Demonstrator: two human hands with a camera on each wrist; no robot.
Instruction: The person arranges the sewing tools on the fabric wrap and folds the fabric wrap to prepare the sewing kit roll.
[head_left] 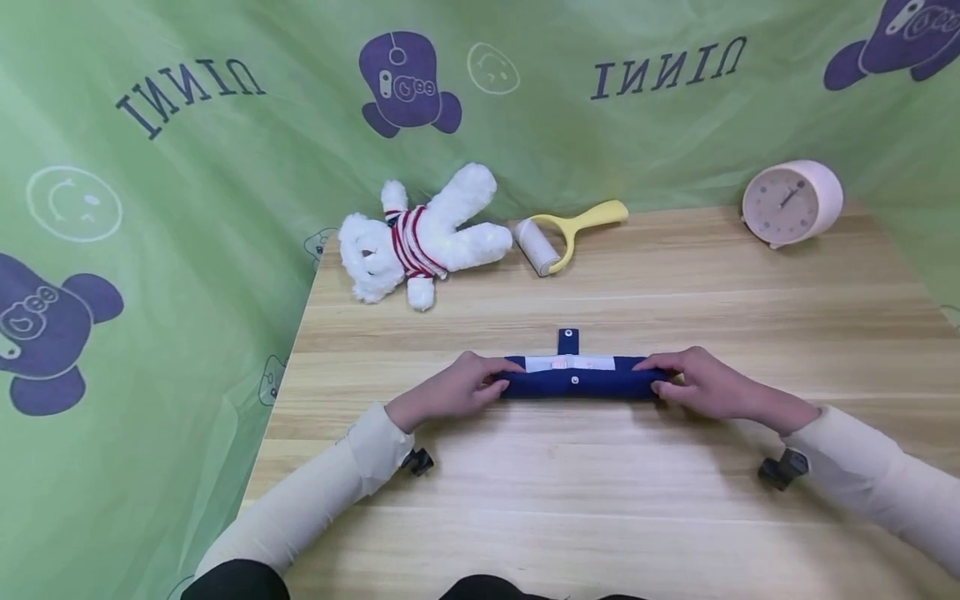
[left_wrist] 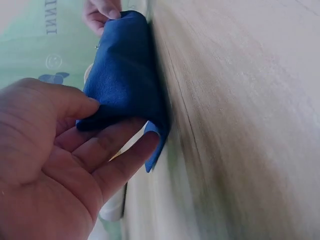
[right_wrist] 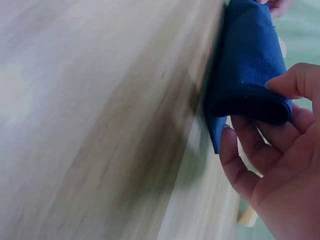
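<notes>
A long, folded navy fabric piece point(head_left: 551, 387) lies crosswise on the wooden table, with a snap stud on its front face. Behind it sticks out a short strap point(head_left: 568, 344) with a matching snap, and a pale label strip point(head_left: 540, 364) shows along its upper side. My left hand point(head_left: 459, 385) pinches the left end, thumb on the near face and fingers behind. At the other end, my right hand point(head_left: 701, 383) grips it likewise. The right wrist view shows the fabric's end point(right_wrist: 255, 102) as a flattened, hollow fold between thumb and fingers.
At the back left lies a white teddy bear point(head_left: 453, 246) in a striped top. Beside it is a yellow-handled lint roller point(head_left: 581, 223). A round pinkish clock point(head_left: 783, 204) stands at the back right, before a green printed curtain point(head_left: 540, 142).
</notes>
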